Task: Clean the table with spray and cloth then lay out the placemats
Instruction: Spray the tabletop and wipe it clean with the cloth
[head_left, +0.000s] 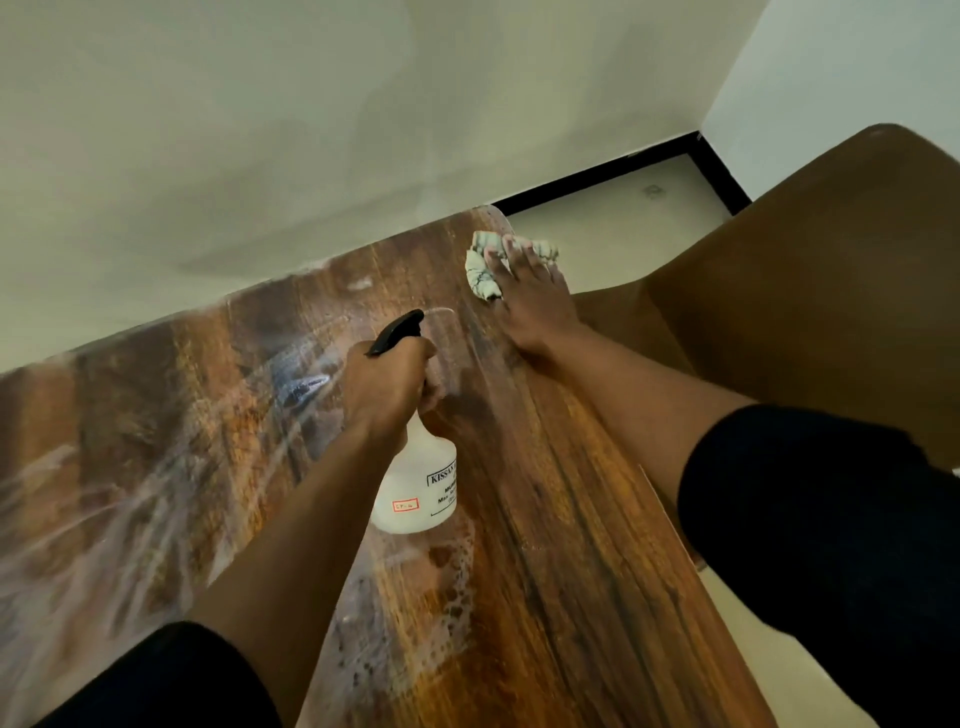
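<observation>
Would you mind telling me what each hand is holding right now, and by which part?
The left hand grips the spray bottle by its neck, below the black trigger head. The right hand presses flat on the cloth at the table's far corner.

White spray bottle (415, 483) label: "KISSAN" at top, partly cut off; "Max" below; small red-bordered sticker, handwriting unreadable

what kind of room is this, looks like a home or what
Probably a dining corner in a home, though little shows: a wood-grain table against a plain painted wall, a brown chair pulled up to it, and a tiled floor with dark skirting.
</observation>
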